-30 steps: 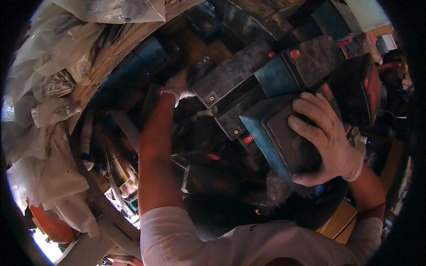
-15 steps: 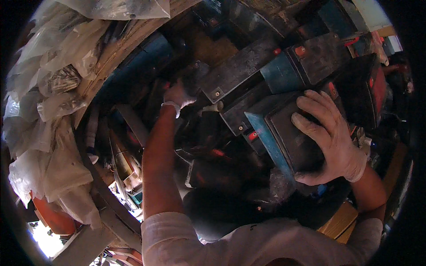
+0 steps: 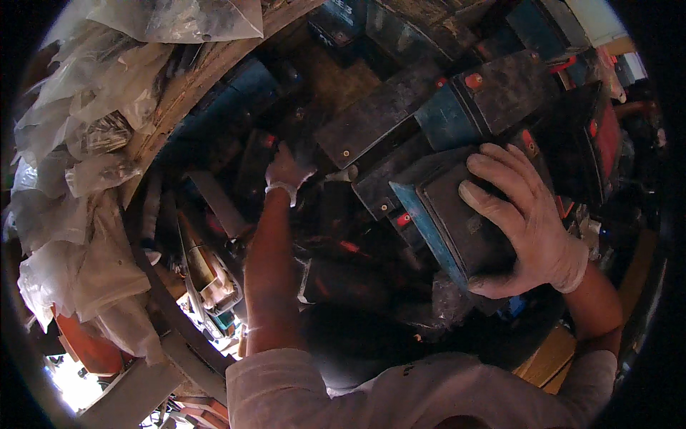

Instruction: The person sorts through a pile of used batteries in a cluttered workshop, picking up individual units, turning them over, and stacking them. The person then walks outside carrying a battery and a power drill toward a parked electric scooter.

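My right hand (image 3: 529, 222), in a whitish glove, is wrapped around a black battery (image 3: 468, 222) with a blue edge strip. The thumb lies at its near end and the fingers spread over its upper face. My left hand (image 3: 287, 175), also gloved, is stretched out farther away, index finger and thumb apart, with nothing visible in it. Just beside its fingertips stands a dark battery (image 3: 254, 161) with a red terminal cap. A long dark battery (image 3: 375, 114) lies to its right. Shadow hides what lies under the left hand.
More batteries are heaped around, including a blue-and-black one (image 3: 493, 100) and one with a red side (image 3: 607, 143). A curved wooden edge (image 3: 168, 107) runs along the left, with clear plastic bags (image 3: 93, 236) beyond it. A cardboard piece (image 3: 550, 357) sits at lower right.
My left hand has drawn back slightly toward me, showing more of the dark battery with the red cap. My right hand keeps its hold, with the battery shifted only slightly left.
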`<state>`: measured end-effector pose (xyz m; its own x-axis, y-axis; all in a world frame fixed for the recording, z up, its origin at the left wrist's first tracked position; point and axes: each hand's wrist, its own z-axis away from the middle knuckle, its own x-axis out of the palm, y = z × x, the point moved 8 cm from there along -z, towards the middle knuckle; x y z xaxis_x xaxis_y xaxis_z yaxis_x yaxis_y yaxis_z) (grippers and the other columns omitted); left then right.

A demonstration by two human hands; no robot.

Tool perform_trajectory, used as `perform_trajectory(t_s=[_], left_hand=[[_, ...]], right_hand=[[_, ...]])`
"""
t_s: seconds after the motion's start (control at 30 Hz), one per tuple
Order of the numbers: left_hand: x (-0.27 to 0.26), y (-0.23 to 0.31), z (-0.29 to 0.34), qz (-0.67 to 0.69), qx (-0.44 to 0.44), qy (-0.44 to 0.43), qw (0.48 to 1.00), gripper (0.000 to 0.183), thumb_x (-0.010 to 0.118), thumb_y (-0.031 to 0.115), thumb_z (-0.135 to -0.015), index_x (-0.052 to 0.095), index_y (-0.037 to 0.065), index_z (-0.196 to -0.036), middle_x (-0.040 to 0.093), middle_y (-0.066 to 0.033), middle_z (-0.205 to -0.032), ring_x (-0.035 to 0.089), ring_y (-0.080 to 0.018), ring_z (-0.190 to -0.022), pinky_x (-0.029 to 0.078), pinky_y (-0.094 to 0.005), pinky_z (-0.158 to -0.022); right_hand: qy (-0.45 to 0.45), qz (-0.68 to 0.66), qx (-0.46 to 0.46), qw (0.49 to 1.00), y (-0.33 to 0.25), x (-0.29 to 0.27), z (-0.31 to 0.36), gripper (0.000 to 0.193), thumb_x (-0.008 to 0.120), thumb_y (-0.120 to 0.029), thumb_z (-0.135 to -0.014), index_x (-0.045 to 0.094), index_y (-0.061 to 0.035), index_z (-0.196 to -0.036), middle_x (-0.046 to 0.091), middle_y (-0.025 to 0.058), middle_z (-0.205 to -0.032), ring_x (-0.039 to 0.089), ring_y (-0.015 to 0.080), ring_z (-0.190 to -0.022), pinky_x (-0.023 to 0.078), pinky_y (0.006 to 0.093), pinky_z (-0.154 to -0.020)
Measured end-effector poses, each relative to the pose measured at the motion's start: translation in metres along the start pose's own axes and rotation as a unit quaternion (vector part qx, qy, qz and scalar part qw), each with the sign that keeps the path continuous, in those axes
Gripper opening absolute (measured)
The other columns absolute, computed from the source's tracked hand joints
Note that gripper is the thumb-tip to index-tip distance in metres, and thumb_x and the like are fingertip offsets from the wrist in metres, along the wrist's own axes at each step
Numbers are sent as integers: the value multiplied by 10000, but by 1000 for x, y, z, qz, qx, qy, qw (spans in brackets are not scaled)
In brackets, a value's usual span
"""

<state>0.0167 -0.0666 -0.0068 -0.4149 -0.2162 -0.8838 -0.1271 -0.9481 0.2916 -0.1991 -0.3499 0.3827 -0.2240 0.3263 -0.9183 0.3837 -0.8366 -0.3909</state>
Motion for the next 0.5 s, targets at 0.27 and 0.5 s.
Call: perform_trajectory(t_s=[0.27,0.5], left_hand=[[-6,-7,46,35,-73,-40,996,1161,909,441,-655,297,36,-1555,686,-276,-1266,689,-439,-1136,563,-491,-956],[-42,-32,23,57,10,84,995,1084,883,449,-684,371,88,-1568,683,-282,-1265,666,-464,-1153,531,-503,-1011]], right_hand=[[2,2,-7,1000,-2,-1,-1,968,813,-564,-714,500,-60,-1479,410,206,-1547,374,447,-1455,283,618,-1203],[-6,-2,1,1000,-1,0,-1,968,813,-573,-716,504,-61,-1477,405,214,-1549,364,450,-1463,278,619,-1205]])
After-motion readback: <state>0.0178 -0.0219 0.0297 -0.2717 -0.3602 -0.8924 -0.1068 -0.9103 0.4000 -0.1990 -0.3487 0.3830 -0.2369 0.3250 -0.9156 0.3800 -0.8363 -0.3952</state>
